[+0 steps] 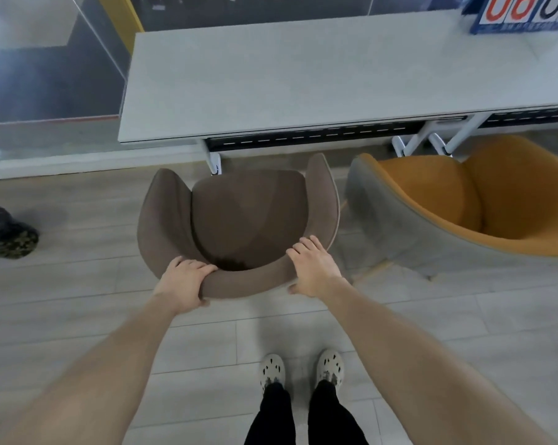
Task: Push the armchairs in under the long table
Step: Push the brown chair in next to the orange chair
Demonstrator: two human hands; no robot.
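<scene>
A brown armchair (245, 216) stands on the floor facing the long pale table (303, 78), its seat in front of the table's near edge, outside it. My left hand (182, 282) grips the left part of the curved backrest, fingers over the top and thumb behind. My right hand (314, 268) grips the right part of the same backrest. An orange armchair with a grey shell (457, 203) stands to the right, turned at an angle, its front near the table's white legs (431, 142).
A dark bag (4, 232) lies on the floor at the far left. A blue stand with large numerals (525, 11) sits on the table's far right. A glass partition (52, 59) runs left of the table. My feet (303, 370) stand behind the brown chair.
</scene>
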